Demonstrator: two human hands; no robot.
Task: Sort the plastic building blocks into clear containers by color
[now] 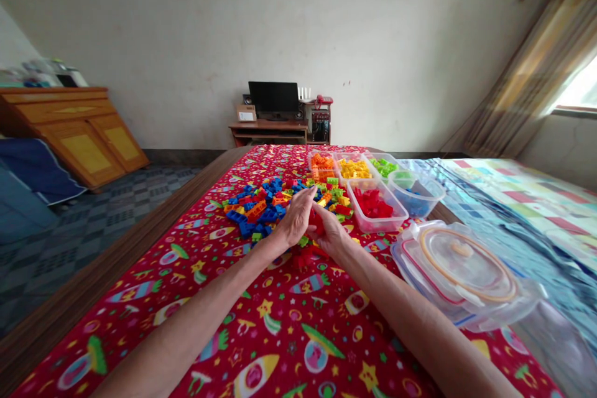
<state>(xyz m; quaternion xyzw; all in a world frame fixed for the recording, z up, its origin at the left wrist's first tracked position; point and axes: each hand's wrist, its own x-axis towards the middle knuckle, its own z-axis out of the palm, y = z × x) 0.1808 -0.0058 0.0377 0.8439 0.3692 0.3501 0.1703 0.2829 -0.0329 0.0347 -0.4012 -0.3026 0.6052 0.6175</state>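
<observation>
My left hand [299,216] and my right hand [331,233] are cupped towards each other at the near edge of a heap of mixed toy bricks [265,212]. Between the palms I hold red toy bricks [316,224], partly covered by the fingers. More red bricks [302,257] lie on the cloth just below my wrists. The heap is mostly blue, with orange, yellow, green and red pieces mixed in. Right of my hands stands a clear box of red bricks [373,203].
Behind it are boxes of orange bricks [321,163], yellow bricks [354,169] and green bricks [383,166]. A round tub [422,199] holds blue pieces. Stacked clear lids [461,273] lie at the right on the red patterned tablecloth [261,336].
</observation>
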